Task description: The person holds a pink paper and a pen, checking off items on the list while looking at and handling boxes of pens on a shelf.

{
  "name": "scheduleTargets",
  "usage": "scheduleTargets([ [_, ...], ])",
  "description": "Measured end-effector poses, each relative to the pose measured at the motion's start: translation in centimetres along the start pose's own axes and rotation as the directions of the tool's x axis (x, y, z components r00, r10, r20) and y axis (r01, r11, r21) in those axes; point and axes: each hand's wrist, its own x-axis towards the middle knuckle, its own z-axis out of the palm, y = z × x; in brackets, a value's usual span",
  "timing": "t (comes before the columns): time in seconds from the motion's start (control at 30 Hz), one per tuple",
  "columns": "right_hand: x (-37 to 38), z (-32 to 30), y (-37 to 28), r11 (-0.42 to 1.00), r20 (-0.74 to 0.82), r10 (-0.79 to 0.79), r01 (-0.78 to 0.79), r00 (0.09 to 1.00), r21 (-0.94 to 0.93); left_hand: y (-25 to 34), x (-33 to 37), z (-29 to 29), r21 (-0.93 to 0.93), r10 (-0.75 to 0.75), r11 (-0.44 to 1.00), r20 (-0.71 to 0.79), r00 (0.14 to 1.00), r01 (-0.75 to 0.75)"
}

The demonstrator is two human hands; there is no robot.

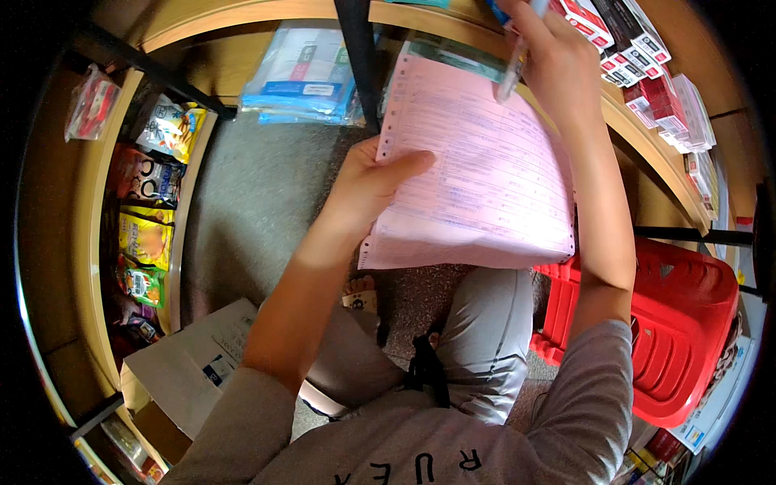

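Gripping pink form [485,186] in left hand [373,176], pen [511,78] in right hand [558,61]; flanked left by shelf [191,184] holding snack bags [145,240] (can't see into near-left cardboard box [190,364]).

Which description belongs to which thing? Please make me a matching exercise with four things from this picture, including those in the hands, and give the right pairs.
Things:
1. sheet of paper
2. pen
3. snack packets
4. cardboard box

Descriptions:
A. on the left shelf
B. held in the right hand
C. lower left, partly hidden by the left arm
D. pink, gripped by the left hand

Pairs: 1-D, 2-B, 3-A, 4-C
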Motion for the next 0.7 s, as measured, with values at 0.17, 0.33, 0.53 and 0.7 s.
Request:
scheduleTargets([
  [0.17, 1.8, 1.0, 0.5, 0.999, 0.139, -0.047, 0.046, 0.989, 0.014, -0.1, -0.2, -0.6, -0.015, 0.007, 1.000, 0.011, 1.000, -0.006],
  [0.33, 2.0, 1.1, 1.5, 0.998, 0.287, -0.019, 0.036, 0.958, -0.055, 0.2, -0.5, -0.7, -0.010, 0.001, 1.000, 0.014, 1.000, -0.001],
  [0.53, 1.9, 4.5, 3.4, 0.999, 0.175, -0.037, 0.036, 0.984, 0.011, 1.2, -1.2, -0.1, 0.129, -0.079, 0.988, -0.062, 0.995, 0.086],
  [0.7, 2.1, 4.2, 3.3, 0.997, 0.128, 0.044, -0.036, 0.991, -0.065, 0.4, -0.5, -0.1, 0.085, 0.014, 0.996, 0.011, 1.000, -0.015],
])
